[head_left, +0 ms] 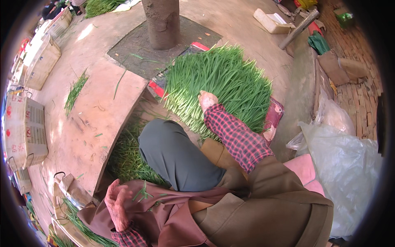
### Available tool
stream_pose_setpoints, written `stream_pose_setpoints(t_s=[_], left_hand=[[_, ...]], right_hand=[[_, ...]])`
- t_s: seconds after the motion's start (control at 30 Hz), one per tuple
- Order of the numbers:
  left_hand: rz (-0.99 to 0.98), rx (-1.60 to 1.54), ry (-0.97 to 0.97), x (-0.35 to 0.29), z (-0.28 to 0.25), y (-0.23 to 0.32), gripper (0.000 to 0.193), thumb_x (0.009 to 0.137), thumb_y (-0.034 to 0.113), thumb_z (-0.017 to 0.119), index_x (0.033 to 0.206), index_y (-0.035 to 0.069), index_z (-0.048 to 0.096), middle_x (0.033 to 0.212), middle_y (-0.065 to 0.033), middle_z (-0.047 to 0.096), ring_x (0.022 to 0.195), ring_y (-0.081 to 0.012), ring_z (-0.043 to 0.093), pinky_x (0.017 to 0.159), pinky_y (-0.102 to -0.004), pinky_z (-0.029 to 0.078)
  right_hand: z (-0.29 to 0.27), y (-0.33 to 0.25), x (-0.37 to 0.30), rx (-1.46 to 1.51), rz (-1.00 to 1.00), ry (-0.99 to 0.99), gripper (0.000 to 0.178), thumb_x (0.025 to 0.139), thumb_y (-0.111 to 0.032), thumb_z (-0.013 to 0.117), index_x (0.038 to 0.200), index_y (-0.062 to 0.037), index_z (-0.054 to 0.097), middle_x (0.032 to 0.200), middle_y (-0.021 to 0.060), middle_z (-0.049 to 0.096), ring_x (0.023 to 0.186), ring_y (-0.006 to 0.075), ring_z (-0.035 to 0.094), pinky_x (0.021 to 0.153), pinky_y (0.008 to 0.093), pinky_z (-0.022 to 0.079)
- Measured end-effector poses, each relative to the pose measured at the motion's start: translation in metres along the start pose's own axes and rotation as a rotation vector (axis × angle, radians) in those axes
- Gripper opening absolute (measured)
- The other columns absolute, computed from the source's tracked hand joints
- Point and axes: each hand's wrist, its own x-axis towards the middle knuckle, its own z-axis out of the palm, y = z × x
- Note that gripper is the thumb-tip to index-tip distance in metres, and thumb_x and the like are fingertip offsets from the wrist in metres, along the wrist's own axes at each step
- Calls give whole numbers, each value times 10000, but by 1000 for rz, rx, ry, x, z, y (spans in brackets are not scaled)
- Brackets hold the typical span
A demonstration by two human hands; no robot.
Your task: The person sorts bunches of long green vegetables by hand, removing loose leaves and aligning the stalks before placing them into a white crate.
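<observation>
A big heap of green garlic chives point(222, 78), pale at the cut ends, lies spread on a red and dark sheet on the ground. At the near edge of this heap, my right hand point(207, 100) is closed around some of the stalks; its fingertips are hidden among them. My left hand point(116, 202) is up over my lap at the lower left, fingers loosely bent and apart, with nothing visible in it. Close by, a few green scraps point(142, 192) rest on the maroon apron point(177, 222).
A low board table point(98, 123) stands left, with leaf scraps beneath. White plastic crates point(26, 127) line the far left; a basket of chives point(61, 222) is at lower left. A tree trunk point(161, 24) rises behind the heap. Clear plastic sheeting point(339, 164) lies right.
</observation>
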Motion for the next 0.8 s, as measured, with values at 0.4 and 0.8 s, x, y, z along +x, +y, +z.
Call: stream_pose_setpoints(t_s=[0.4, 0.8], left_hand=[[-38, -177, -33, 1, -2, -23, 349, 890, 29, 649, 1223, -57, 592, 947, -122, 698, 752, -189, 684, 691, -270, 539], [-8, -203, 26, -13, -26, -25, 373, 893, 39, 656, 1235, -84, 566, 951, -137, 703, 765, -207, 694, 697, -289, 561]], right_hand=[[60, 91, 69, 1505, 287, 33, 244, 914, -310, 663, 1005, -86, 699, 791, 55, 657, 668, 212, 610, 585, 389, 484], [15, 53, 61, 773, 30, -295, 164, 805, -111, 702, 927, -4, 725, 663, 104, 658, 484, 197, 567, 445, 340, 435]])
